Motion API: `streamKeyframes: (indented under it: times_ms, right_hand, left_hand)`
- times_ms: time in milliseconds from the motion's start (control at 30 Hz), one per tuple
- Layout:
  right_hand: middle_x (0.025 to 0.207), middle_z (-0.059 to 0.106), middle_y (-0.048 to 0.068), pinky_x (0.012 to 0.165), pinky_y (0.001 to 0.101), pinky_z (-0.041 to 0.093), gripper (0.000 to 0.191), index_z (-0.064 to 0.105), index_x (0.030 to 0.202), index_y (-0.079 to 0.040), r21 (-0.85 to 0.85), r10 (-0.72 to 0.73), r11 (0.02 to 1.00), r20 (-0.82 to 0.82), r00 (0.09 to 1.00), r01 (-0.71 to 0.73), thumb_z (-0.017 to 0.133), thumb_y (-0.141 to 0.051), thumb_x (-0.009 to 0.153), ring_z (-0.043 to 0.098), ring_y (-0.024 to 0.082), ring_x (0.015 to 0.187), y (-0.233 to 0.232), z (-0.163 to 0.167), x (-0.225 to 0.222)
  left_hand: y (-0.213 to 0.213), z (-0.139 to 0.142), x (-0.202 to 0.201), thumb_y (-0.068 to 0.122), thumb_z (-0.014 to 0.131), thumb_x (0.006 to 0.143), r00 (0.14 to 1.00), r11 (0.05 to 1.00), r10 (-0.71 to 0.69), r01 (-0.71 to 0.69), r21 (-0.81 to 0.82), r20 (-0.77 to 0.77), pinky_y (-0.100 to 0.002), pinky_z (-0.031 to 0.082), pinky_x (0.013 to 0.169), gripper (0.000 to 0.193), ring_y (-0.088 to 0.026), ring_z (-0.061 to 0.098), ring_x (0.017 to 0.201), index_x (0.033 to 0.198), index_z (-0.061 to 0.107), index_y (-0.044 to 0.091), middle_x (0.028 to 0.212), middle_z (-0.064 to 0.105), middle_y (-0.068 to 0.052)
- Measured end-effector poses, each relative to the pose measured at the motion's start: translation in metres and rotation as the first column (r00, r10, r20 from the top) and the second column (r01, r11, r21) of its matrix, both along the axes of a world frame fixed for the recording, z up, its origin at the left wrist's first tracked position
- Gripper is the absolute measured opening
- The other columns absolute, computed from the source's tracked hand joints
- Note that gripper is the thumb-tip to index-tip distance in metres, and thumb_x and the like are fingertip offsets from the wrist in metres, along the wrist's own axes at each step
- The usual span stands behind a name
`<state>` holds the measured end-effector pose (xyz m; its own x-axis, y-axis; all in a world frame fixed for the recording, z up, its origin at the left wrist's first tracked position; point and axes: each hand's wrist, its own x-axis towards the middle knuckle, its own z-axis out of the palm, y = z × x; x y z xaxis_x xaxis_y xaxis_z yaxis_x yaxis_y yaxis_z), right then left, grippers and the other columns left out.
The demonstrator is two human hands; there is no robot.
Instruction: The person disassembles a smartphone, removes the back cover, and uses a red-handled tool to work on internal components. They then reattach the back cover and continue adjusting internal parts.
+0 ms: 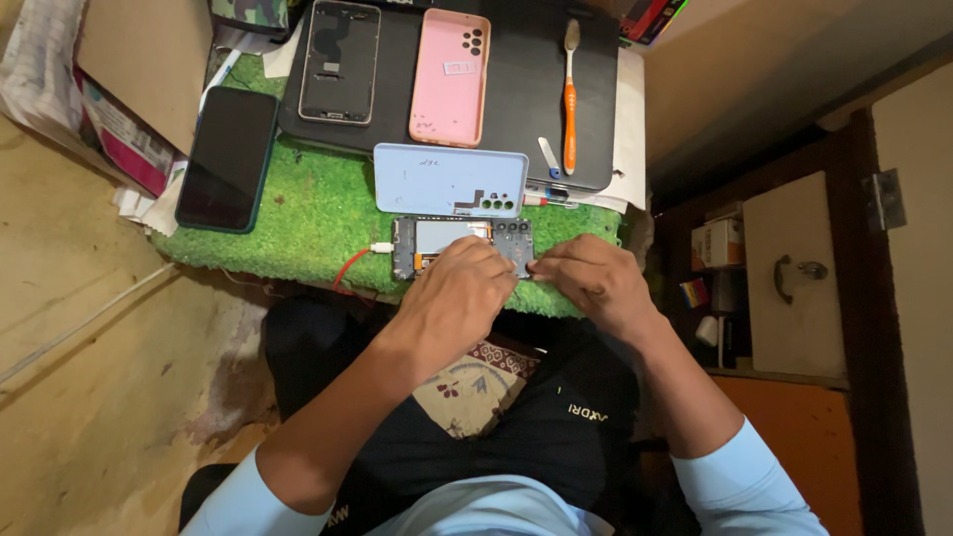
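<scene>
Nearest the camera, both forearms in pale blue sleeves reach forward over a dark lap and a patterned cushion. The left hand [452, 293] lies over the near edge of the opened smartphone with its back removed [459, 243], fingers curled down onto it. The right hand [596, 278] rests at the phone's right end, fingertips pinched together close to the board. Whether it grips a small tool or part cannot be told. The two hands sit close together, almost touching.

The opened phone lies flat at the near edge of a green artificial-turf mat [308, 213], with its inner board and battery area exposed. A red-and-white cable [359, 260] is plugged into its left end.

Just beyond it lies the detached pale blue back cover [447, 179], so the opening stage appears complete. Work on the internals looks to be in hand, and reassembly is not yet done.

To the left on the mat rests a dark smartphone with a teal edge [226, 159], screen up.

Farthest off, a black flat board [541, 99] carries a bare dark phone frame [340, 62], a pink soft phone case [451, 77] and an orange-and-white toothbrush [570, 94].
</scene>
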<state>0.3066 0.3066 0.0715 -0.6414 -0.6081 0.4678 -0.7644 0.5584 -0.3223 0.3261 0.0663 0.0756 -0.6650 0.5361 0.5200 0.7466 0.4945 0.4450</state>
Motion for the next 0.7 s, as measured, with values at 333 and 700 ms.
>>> streamKeyframes:
  times_ms: [333, 700]
  right_hand:
    - [0.099, 0.075, 0.003, 0.074, 0.0294, 0.060, 0.018, 0.078, 0.099, -0.008, 0.014, 0.017, 1.000, -0.037, 0.999, -0.017, 0.080, -0.005, 0.081, 0.072, 0.016, 0.090, 0.002, 0.000, 0.001]
    - [0.098, 0.074, 0.006, 0.071, 0.0321, 0.057, 0.023, 0.078, 0.103, -0.005, 0.029, 0.127, 0.992, -0.122, 0.984, -0.125, 0.082, -0.003, 0.080, 0.070, 0.020, 0.084, -0.002, 0.014, 0.004]
  left_hand:
    - [0.001, -0.001, 0.001, 0.001, 0.061, 0.084, 1.000, 0.999, 0.007, -0.008, -0.044, -0.022, -0.041, 0.048, 0.103, 0.020, -0.028, 0.069, 0.102, 0.096, 0.078, -0.003, 0.100, 0.075, -0.015]
    - [0.001, -0.001, 0.001, 0.003, 0.062, 0.085, 1.000, 1.000, 0.012, -0.012, -0.018, -0.022, -0.041, 0.048, 0.102, 0.019, -0.029, 0.068, 0.103, 0.096, 0.077, -0.004, 0.101, 0.075, -0.016]
